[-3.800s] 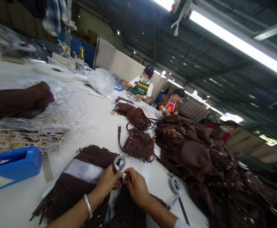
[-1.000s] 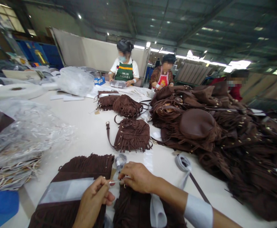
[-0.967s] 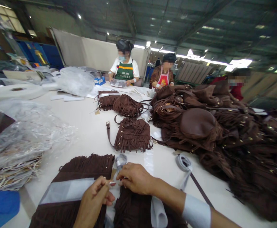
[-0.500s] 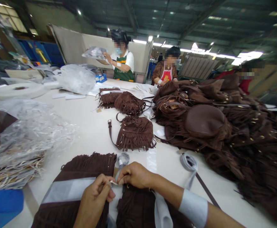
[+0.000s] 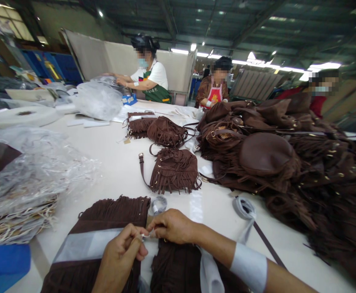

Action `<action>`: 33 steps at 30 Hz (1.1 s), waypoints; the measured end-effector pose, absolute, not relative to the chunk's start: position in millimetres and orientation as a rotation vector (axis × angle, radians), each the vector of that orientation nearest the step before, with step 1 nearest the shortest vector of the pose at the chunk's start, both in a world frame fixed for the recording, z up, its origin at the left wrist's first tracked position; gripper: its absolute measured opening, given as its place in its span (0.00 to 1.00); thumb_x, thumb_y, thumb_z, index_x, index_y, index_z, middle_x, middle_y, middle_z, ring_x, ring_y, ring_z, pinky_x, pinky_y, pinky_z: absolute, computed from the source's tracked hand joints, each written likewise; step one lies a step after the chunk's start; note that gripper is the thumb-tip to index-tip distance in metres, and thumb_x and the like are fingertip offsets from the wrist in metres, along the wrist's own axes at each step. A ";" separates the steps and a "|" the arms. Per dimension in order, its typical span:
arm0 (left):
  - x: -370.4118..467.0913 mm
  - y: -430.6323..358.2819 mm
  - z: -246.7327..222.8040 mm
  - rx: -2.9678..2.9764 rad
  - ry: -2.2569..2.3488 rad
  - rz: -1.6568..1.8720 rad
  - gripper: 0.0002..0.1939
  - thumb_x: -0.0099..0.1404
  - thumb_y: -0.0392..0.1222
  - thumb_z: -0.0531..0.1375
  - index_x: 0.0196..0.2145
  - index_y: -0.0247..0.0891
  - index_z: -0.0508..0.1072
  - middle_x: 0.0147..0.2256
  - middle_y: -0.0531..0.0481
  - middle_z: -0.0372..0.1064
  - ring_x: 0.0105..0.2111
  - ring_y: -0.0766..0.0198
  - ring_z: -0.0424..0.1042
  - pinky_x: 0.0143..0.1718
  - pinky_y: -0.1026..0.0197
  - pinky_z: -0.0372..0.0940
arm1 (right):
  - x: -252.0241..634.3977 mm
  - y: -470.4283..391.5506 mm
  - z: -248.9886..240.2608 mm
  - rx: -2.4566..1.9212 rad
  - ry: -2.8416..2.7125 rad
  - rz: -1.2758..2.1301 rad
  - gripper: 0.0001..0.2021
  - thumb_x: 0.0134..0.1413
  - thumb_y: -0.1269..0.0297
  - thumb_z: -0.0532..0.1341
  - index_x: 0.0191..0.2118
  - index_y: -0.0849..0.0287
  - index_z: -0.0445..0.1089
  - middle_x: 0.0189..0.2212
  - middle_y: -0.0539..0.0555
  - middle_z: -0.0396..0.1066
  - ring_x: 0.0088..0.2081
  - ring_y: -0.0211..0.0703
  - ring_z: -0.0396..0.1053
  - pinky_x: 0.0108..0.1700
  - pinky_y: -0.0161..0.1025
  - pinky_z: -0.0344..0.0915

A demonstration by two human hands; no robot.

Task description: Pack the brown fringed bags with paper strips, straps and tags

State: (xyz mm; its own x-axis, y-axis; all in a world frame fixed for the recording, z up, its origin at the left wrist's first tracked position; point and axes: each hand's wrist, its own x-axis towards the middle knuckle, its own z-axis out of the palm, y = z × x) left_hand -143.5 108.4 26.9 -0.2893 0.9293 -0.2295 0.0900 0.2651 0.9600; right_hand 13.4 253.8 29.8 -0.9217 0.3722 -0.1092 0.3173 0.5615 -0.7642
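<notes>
My left hand (image 5: 119,254) is closed in a pinch on a thin white string (image 5: 144,235). Thumb and forefinger of my right hand (image 5: 175,228) pinch the same string close beside it. A sliver of brown card (image 5: 149,220) shows behind the right fingers. Under my left hand lies a dark brown fringed bag (image 5: 110,211) with a pale wrapping band (image 5: 86,245) across it. Below my right hand is a second fringed bag (image 5: 174,266), partly hidden, with a rolled pale strip (image 5: 210,274) on it.
A heap of brown bags (image 5: 266,158) fills the right side. One fringed bag (image 5: 174,171) lies ahead. Clear plastic bags (image 5: 46,162), strung tags (image 5: 22,221) and a blue box (image 5: 5,264) are at left. Several co-workers, including one in a green apron (image 5: 155,91), stand across the table.
My hands stay nearly in place, the right fingers shifting slightly on the string. The co-worker in green has lowered a plastic-wrapped item onto the table.
</notes>
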 end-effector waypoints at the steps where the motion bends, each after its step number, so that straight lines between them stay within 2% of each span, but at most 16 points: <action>1: -144.2 108.2 28.0 0.970 1.619 1.149 0.12 0.64 0.50 0.56 0.29 0.40 0.68 0.31 0.51 0.74 0.24 0.64 0.71 0.28 0.62 0.66 | 13.2 253.8 30.2 -0.598 -2.718 1.328 0.11 0.56 0.64 0.64 0.44 0.53 0.78 0.33 0.48 0.77 0.32 0.35 0.71 0.34 0.28 0.59; 4: -145.8 108.0 29.5 0.990 1.601 1.162 0.12 0.64 0.49 0.57 0.28 0.39 0.69 0.32 0.50 0.75 0.24 0.65 0.72 0.28 0.63 0.66 | 12.9 253.6 31.4 -0.626 -2.692 1.394 0.09 0.54 0.65 0.65 0.41 0.55 0.78 0.31 0.47 0.76 0.30 0.34 0.69 0.32 0.28 0.58; 8: -140.6 109.9 27.3 0.808 1.587 1.260 0.16 0.61 0.55 0.61 0.35 0.39 0.70 0.28 0.50 0.74 0.24 0.62 0.73 0.27 0.61 0.68 | 13.3 252.7 29.4 -0.731 -2.571 1.522 0.09 0.52 0.65 0.65 0.40 0.56 0.78 0.27 0.46 0.75 0.27 0.34 0.68 0.29 0.28 0.58; 12: -126.9 112.3 26.1 0.463 1.490 1.395 0.29 0.51 0.58 0.68 0.43 0.39 0.67 0.39 0.44 0.75 0.21 0.60 0.74 0.21 0.58 0.70 | 15.5 252.5 24.7 -0.807 -2.435 1.644 0.08 0.52 0.66 0.64 0.39 0.57 0.78 0.28 0.46 0.75 0.29 0.34 0.70 0.31 0.28 0.60; 15: -120.0 115.2 27.0 0.415 1.452 1.357 0.34 0.45 0.56 0.71 0.46 0.37 0.68 0.41 0.41 0.74 0.21 0.60 0.74 0.21 0.57 0.70 | 17.2 252.9 25.0 -0.807 -2.434 1.620 0.09 0.51 0.69 0.63 0.39 0.56 0.78 0.29 0.46 0.76 0.31 0.35 0.71 0.33 0.28 0.60; 17: -119.0 118.9 26.9 0.448 1.512 1.331 0.32 0.45 0.56 0.71 0.43 0.36 0.71 0.38 0.44 0.75 0.20 0.63 0.73 0.20 0.60 0.69 | 17.7 252.9 28.0 -0.812 -2.470 1.575 0.09 0.52 0.70 0.62 0.39 0.56 0.78 0.28 0.45 0.76 0.31 0.35 0.71 0.34 0.28 0.60; 20: -121.3 125.5 24.3 0.535 1.606 1.275 0.26 0.47 0.58 0.70 0.37 0.36 0.73 0.28 0.49 0.74 0.18 0.66 0.69 0.17 0.66 0.63 | 17.8 252.0 34.1 -0.822 -2.502 1.531 0.10 0.51 0.70 0.62 0.37 0.56 0.79 0.28 0.45 0.76 0.31 0.35 0.71 0.34 0.29 0.60; 24: -125.7 129.9 20.9 0.651 1.682 1.157 0.24 0.52 0.61 0.66 0.33 0.37 0.73 0.17 0.54 0.70 0.17 0.66 0.66 0.20 0.66 0.60 | 18.2 250.2 38.6 -0.818 -2.519 1.512 0.10 0.51 0.70 0.61 0.37 0.55 0.79 0.28 0.45 0.77 0.31 0.36 0.71 0.34 0.29 0.60; 33: -123.2 122.3 14.3 0.841 1.706 1.096 0.20 0.61 0.61 0.58 0.34 0.39 0.69 0.21 0.53 0.72 0.18 0.65 0.68 0.21 0.65 0.58 | 19.5 250.2 42.7 -0.860 -2.589 1.150 0.08 0.53 0.67 0.59 0.35 0.54 0.77 0.27 0.47 0.76 0.29 0.36 0.70 0.32 0.30 0.57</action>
State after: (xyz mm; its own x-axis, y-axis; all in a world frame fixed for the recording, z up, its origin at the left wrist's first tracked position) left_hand -123.2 122.3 14.3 -0.3517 0.8769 -0.3278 0.0664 0.3727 0.9256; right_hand 19.5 250.2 42.7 -0.8164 0.5737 -0.0667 0.4340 0.5333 -0.7261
